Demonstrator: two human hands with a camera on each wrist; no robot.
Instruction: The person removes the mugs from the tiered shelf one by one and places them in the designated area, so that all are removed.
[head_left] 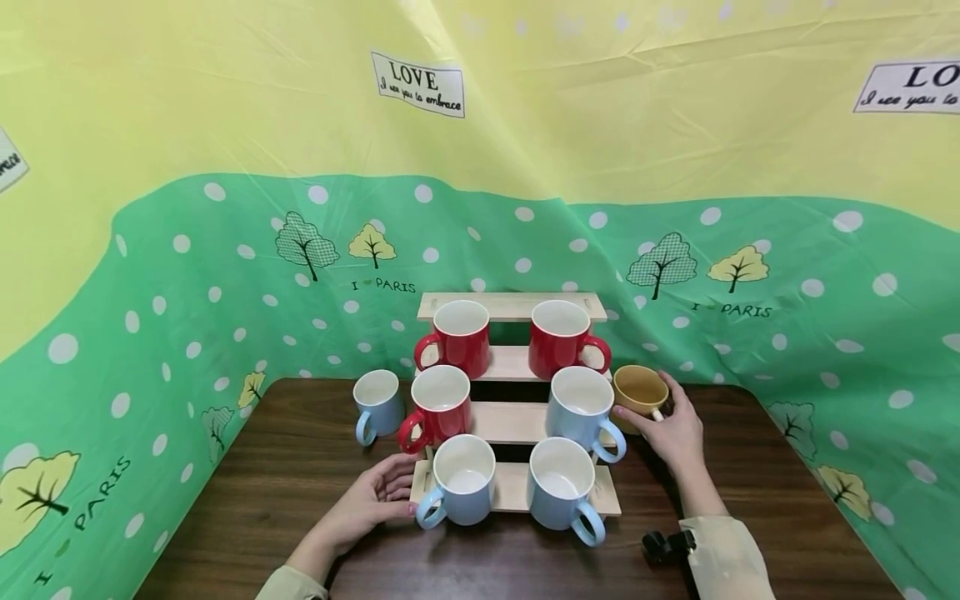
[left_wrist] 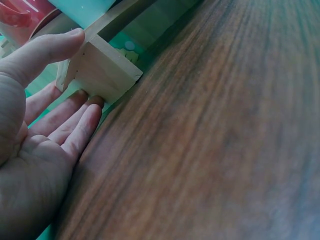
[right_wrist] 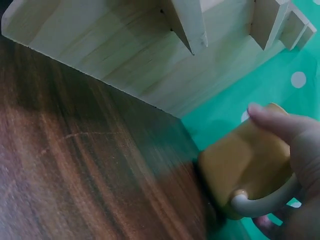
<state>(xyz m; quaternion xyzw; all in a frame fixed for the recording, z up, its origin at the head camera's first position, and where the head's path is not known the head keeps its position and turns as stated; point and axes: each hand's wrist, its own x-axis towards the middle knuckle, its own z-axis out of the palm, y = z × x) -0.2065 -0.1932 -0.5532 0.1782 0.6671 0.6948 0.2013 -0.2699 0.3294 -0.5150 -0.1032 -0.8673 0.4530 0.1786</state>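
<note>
A stepped wooden rack (head_left: 512,423) carries red and light-blue mugs in two columns. At its lower left end my left hand (head_left: 372,497) holds the corner; in the left wrist view the thumb touches the shelf edge and the fingertips rest against the side panel (left_wrist: 102,67). On the rack's right, my right hand (head_left: 677,427) grips a yellow mug (head_left: 640,387) round its side, thumb near the rim. The mug's pale handle (right_wrist: 265,202) shows beneath that hand in the right wrist view. Whether its base touches the table is hard to tell.
A light-blue mug (head_left: 379,403) stands on the dark wooden table (head_left: 247,492) left of the rack. Close to the right sleeve is a small black object (head_left: 667,547). Behind the table hangs a green and yellow printed cloth (head_left: 517,225).
</note>
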